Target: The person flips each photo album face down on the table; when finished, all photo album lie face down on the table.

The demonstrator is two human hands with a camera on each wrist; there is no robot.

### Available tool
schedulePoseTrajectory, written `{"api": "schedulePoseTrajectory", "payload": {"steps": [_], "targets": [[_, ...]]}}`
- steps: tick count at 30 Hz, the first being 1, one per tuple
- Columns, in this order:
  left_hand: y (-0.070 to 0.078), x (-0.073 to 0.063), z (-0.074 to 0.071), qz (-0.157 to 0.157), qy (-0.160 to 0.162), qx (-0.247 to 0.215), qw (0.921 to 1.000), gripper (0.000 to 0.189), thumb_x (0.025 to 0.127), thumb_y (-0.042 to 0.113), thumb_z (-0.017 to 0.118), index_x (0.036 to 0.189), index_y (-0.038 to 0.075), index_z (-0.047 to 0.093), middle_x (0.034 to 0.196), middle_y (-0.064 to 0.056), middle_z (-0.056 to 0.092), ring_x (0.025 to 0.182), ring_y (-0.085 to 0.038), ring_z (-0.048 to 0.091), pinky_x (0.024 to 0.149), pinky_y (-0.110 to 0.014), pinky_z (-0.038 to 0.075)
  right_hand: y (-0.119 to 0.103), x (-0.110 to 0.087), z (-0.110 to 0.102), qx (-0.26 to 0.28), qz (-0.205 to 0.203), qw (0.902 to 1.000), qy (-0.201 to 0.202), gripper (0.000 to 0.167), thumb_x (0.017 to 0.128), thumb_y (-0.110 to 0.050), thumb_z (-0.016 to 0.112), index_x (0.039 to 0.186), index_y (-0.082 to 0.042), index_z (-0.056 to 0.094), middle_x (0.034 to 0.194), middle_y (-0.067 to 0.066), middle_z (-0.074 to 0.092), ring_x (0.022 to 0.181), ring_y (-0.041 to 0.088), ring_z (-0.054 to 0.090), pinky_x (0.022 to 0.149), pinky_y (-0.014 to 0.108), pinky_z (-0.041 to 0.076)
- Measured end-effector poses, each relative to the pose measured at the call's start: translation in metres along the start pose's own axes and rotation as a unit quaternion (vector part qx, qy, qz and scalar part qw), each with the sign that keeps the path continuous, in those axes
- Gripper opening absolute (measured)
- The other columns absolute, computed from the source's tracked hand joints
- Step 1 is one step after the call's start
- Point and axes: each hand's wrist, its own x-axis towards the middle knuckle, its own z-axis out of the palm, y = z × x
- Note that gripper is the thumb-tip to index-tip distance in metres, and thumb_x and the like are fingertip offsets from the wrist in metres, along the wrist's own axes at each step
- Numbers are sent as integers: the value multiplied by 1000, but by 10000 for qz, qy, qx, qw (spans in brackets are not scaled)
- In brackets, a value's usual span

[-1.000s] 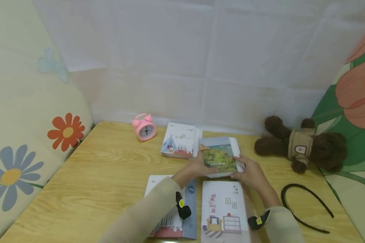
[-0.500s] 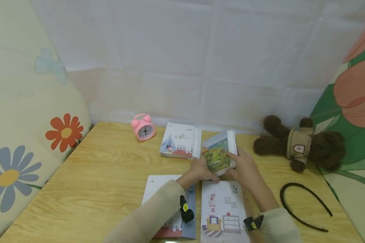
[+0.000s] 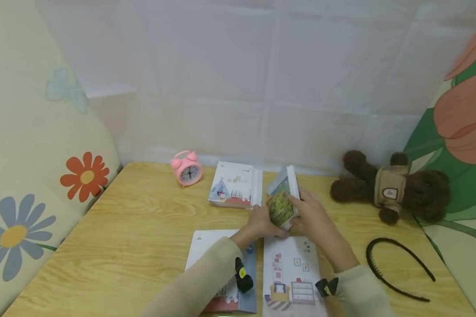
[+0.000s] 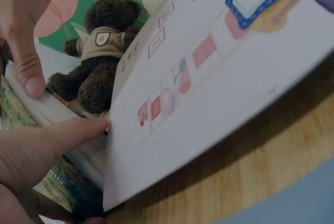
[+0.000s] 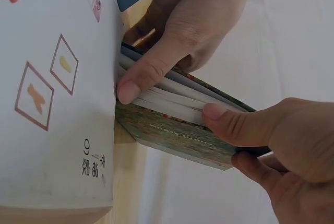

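Pinching a tilted book [image 3: 282,206] from both sides: left hand [image 3: 260,222], right hand [image 3: 311,215] (thumbs [image 5: 131,89] on its pages [image 5: 172,102]).

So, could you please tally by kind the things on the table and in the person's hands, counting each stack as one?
Held green-covered stack: 1
White illustrated pieces: 3
Pink alarm clock: 1
Brown teddy bear: 1
Black headband: 1
Total: 7

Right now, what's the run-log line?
left hand: grips book | right hand: grips book | book: tilted | alarm clock, teddy bear: on table
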Motion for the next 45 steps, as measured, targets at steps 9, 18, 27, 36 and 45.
{"api": "schedulePoseTrajectory", "payload": {"steps": [9,18,27,36,45], "targets": [[-4,1,-13,432,-725,-252,9961,75,70,25,91,129,-6,55,113,-20,61,97,-28,61,88,-42,53,-2,2,6,549,-252,9981,-83,72,73,0,85,139,0,55,152,28,34,130,48,43,104,56,40],[18,0,-61,410,-1458,-1527,9766,88,82,28,83,152,7,36,132,-20,55,119,-35,53,101,-51,44,-1,-1,18,879,-216,9950,432,86,73,-5,87,148,-5,44,149,25,40,128,43,49,102,53,43],[37,2,-60,179,-861,-1271,9880,71,87,45,75,140,5,50,124,-21,61,113,-36,58,96,-51,48,-2,2,28,1996,288,9778,568,123,69,3,87,161,-17,8,150,14,46,95,28,65,83,39,56],[36,2,-63,-6,-582,-1229,9907,77,84,40,75,146,5,45,113,-16,62,100,-29,60,87,-43,53,9,5,53,2465,1072,9616,-561,132,70,-21,91,160,-21,-6,152,24,37,111,35,60,93,47,51],[34,4,-70,231,-906,-1741,9803,67,90,25,70,147,4,44,116,-19,60,95,-30,64,77,-37,58,12,11,68,2286,1067,9654,-656,142,65,-26,94,158,-34,-13,153,23,36,119,40,55,99,56,44]]}}
